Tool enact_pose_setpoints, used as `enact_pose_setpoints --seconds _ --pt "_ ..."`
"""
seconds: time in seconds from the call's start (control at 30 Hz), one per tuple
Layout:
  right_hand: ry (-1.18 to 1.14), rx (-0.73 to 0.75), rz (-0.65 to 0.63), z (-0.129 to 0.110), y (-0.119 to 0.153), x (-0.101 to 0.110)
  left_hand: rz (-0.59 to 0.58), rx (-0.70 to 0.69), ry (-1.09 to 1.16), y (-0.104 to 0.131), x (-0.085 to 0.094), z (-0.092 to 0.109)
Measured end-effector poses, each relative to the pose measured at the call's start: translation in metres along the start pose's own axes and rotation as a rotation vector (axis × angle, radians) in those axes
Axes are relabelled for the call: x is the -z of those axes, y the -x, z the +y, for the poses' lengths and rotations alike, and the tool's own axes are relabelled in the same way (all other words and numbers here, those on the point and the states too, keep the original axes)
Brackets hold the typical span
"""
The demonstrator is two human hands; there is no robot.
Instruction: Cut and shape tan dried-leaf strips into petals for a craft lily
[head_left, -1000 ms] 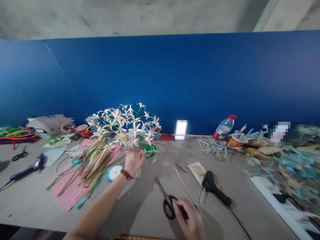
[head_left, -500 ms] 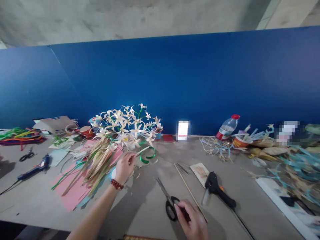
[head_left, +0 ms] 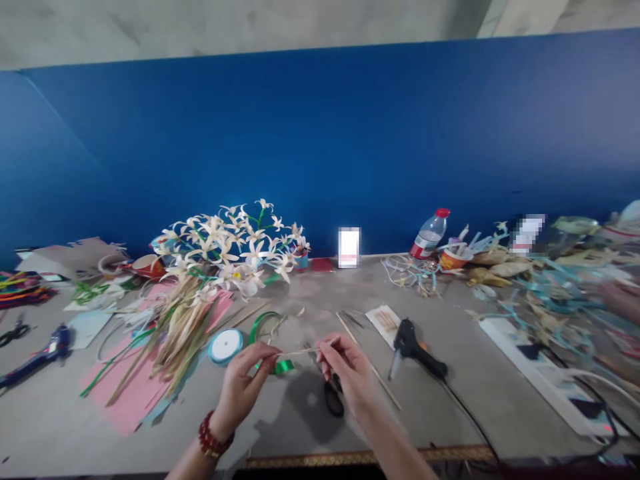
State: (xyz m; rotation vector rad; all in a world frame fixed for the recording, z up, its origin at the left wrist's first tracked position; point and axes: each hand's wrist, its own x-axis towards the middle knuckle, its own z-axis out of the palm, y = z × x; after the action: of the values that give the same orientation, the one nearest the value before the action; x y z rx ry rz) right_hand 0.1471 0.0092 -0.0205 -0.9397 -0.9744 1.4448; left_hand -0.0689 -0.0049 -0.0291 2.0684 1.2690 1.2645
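Observation:
A thin pale strip (head_left: 296, 352) is stretched level between my two hands above the table. My left hand (head_left: 246, 379), with a red bead bracelet on the wrist, pinches one end. The other end is pinched in the fingers of my right hand (head_left: 349, 371). Black-handled scissors (head_left: 333, 399) lie beneath and beside my right hand, their blades partly covered. Behind the strip is a curl of green ribbon (head_left: 258, 327). A spool of light-blue ribbon (head_left: 226, 346) rests just beyond my left hand.
Pale flowers on green stems (head_left: 230, 240) stand at the back left, behind dried husks (head_left: 185, 320) and pink paper (head_left: 117, 393). A thin stick (head_left: 375, 370) and a black glue gun (head_left: 417, 350) lie to the right. Further right are a power strip (head_left: 540, 380) and another person's hand (head_left: 623, 300).
My left hand has moved down and nearer with the strip. My right hand has risen from beside the scissors and now grips the strip's other end. The view has shifted rightward.

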Motion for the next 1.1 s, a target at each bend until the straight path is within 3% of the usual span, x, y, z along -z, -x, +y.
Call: enact_pose_setpoints --seconds 0.17,0.4,0.53,0.67,0.8,0.9,1.0,1.1 --pt "-0.024 0.017 0.122 -0.006 -0.007 0.008 0.002 0.051 -0.192 -0.001 0.011 -0.025" --pt "-0.228 0.072 0.416 -0.018 -0.005 0.063 -0.148 0.019 -0.506 0.002 0.032 -0.054" --pt "-0.278 0.073 0.487 -0.017 0.004 0.079 -0.240 -0.011 -0.524 -0.007 0.039 -0.048" --pt "-0.289 0.030 0.465 -0.012 0.008 0.076 -0.432 -0.074 -0.488 -0.015 0.025 -0.034" --pt "-0.264 0.058 0.484 -0.010 0.010 0.082 -0.509 -0.045 -0.535 -0.019 0.017 -0.029" --pt "-0.215 0.094 0.520 -0.010 0.013 0.093 -0.456 -0.050 -0.467 -0.027 0.023 -0.033" --pt "-0.205 0.102 0.547 -0.008 0.016 0.098 -0.248 -0.004 -0.440 -0.042 0.028 -0.043" --pt "-0.203 0.083 0.536 -0.005 0.019 0.094 -0.047 0.078 -0.498 -0.062 0.021 -0.060"
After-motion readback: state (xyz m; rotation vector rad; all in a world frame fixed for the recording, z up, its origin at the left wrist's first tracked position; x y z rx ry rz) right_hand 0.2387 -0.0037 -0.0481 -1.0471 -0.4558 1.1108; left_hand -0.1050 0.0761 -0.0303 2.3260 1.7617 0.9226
